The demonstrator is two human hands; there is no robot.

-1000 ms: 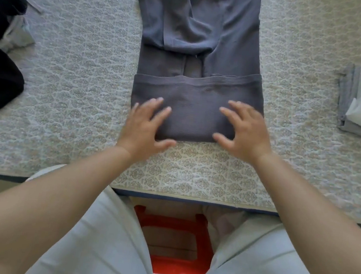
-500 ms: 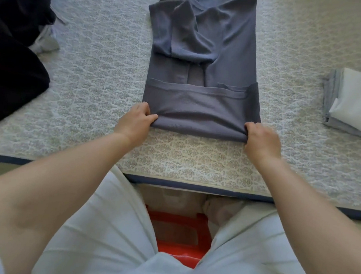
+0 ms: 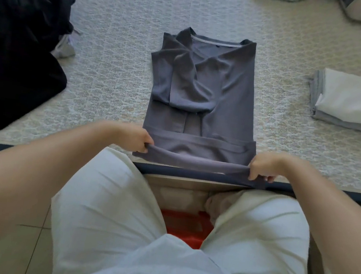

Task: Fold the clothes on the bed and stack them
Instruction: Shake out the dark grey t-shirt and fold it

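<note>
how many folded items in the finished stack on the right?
2 visible: a white piece on top, a grey piece beneath it, showing along the left and near edges. The frame crops the stack at the right, so more may be hidden.

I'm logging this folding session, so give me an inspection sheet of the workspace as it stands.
Surface: patterned bed cover, dark trim along the near edge.
Job's things: grey shirt lying flat, sleeves folded in, bottom edge doubled up; folded stack at the right, white piece on top.
Clutter: black clothes heaped at the left.
Hands: left hand and right hand each pinch a near corner of the shirt.
Cables: nothing seen.
Surroundings: red stool between the knees; tiled floor.
</note>
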